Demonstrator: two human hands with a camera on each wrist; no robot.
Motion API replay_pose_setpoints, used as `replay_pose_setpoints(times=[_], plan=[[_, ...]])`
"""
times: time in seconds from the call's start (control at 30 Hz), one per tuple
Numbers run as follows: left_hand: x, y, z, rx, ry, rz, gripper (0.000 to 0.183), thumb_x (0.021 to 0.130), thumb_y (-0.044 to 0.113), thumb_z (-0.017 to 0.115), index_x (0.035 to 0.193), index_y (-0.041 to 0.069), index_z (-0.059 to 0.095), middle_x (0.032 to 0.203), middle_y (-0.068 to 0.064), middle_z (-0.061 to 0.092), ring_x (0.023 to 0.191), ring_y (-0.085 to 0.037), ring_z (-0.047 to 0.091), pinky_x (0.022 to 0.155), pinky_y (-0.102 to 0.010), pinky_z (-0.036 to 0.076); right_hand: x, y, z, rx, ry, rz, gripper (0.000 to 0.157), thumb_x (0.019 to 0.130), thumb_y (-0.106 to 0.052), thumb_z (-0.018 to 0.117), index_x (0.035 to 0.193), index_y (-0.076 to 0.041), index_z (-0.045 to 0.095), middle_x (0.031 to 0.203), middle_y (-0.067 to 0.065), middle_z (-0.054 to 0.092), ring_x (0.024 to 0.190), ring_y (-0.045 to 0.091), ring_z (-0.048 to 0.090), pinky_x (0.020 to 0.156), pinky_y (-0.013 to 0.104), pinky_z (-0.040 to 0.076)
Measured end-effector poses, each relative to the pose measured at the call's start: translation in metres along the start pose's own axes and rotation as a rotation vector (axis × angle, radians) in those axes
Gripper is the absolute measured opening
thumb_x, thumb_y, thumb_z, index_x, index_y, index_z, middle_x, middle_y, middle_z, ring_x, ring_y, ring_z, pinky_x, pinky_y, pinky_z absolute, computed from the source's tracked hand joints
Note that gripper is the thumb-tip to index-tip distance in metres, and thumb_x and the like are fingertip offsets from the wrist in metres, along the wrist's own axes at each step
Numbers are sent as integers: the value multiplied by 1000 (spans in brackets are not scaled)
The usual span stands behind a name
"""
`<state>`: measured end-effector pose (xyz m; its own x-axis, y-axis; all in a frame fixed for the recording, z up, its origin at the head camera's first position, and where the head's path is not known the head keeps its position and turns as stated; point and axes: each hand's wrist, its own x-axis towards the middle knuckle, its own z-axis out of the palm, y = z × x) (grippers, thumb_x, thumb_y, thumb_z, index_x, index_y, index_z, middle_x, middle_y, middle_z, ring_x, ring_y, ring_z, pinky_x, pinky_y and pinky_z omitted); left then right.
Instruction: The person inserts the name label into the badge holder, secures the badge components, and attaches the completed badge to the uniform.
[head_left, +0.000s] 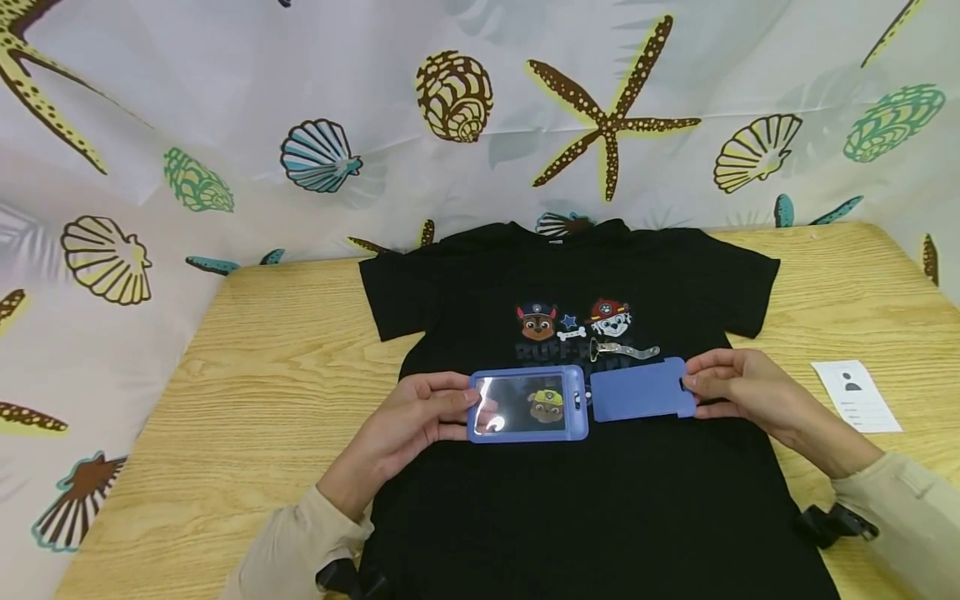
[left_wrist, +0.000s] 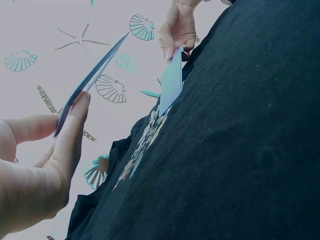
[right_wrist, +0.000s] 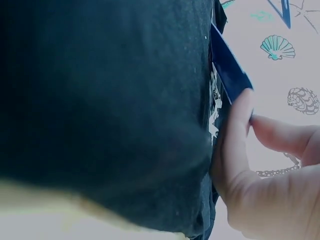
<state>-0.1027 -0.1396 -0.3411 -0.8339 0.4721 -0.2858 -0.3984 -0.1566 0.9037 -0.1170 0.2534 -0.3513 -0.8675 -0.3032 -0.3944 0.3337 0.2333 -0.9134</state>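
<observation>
My left hand (head_left: 420, 410) pinches the left end of a blue badge holder (head_left: 579, 425), which has a clear window. Through that window a printed dog face in a yellow cap shows. In the left wrist view the badge holder (left_wrist: 82, 90) appears nearly edge-on between thumb and fingers. My right hand (head_left: 750, 390) pinches the right end of a flat blue panel (head_left: 637, 392) with a notch in that end. The panel lies just right of the holder, apart or nearly so. Both are held over a black T-shirt (head_left: 585, 508). Behind the panel, a clear strap clip (head_left: 626, 350) lies on the shirt.
A white card (head_left: 857, 397) with a person icon and text lines lies on the wooden table (head_left: 285, 350), right of the shirt. Behind the table hangs a pale cloth (head_left: 390, 50) printed with shells and starfish.
</observation>
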Motion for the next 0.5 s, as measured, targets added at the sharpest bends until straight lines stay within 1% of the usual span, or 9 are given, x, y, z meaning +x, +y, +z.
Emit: replay_pose_setpoints(times=[0.27, 0.4, 0.5], plan=[[0, 0, 1, 4, -8, -2, 13, 94, -1, 56, 104, 0, 64, 97, -9, 70, 87, -19, 69, 78, -35, 58, -2, 0, -2, -17, 0, -3, 34, 96, -4, 56, 122, 14, 44, 89, 0, 65, 78, 12, 64, 73, 29, 59], [0, 0, 1, 2, -10, -6, 15, 94, 0, 56, 107, -2, 63, 98, -10, 71, 88, -20, 70, 79, -36, 58, -3, 0, -4, -16, -3, -10, 35, 96, -2, 56, 123, 16, 44, 90, 1, 65, 79, 12, 65, 73, 29, 59], [0, 0, 1, -3, -13, -13, 15, 94, 1, 57, 107, -2, 63, 99, -9, 71, 88, -20, 70, 80, -37, 58, -3, 1, -5, -29, -6, -10, 36, 97, -2, 54, 125, 17, 42, 95, 4, 66, 82, 12, 65, 75, 31, 59]])
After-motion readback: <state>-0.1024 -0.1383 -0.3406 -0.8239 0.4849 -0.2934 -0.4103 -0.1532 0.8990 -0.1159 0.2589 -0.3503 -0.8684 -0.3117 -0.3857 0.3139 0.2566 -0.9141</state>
